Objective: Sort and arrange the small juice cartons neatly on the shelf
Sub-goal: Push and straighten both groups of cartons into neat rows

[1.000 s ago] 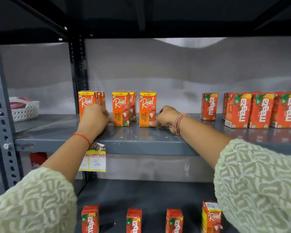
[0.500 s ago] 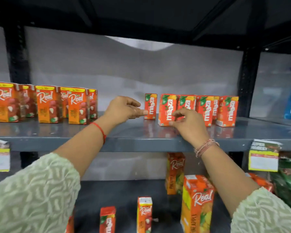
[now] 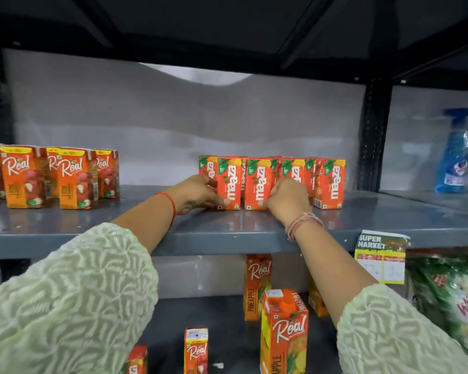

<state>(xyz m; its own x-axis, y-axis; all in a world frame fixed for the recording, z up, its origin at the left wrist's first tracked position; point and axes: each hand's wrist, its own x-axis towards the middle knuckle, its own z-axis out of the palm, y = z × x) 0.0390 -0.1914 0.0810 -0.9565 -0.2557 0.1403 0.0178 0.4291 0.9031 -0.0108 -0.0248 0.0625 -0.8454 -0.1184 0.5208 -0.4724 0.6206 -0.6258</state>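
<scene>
Several small red-orange Maaza cartons (image 3: pixel 331 182) stand bunched in two rows in the middle of the grey shelf (image 3: pixel 65 233). My left hand (image 3: pixel 197 194) presses on the left side of the front-left Maaza carton (image 3: pixel 230 179), thumb at its base. My right hand (image 3: pixel 288 198) is curled against the right side of the neighbouring front carton (image 3: pixel 257 182) and hides the carton behind it. The two front cartons stand a narrow gap apart. Several orange Real litchi cartons (image 3: pixel 25 176) stand in rows at the shelf's left end.
A blue spray bottle (image 3: pixel 454 155) stands beyond the black upright post (image 3: pixel 373 136) at right. A price tag (image 3: pixel 380 255) hangs from the shelf edge. On the lower shelf are tall Real pineapple cartons (image 3: pixel 284 333), small cartons (image 3: pixel 196 349) and a green packet (image 3: pixel 449 292).
My view swung right from the Real cartons to the Maaza group. Both hands left the Real cartons and closed in on the two front Maaza cartons; the lone left carton now stands with the group.
</scene>
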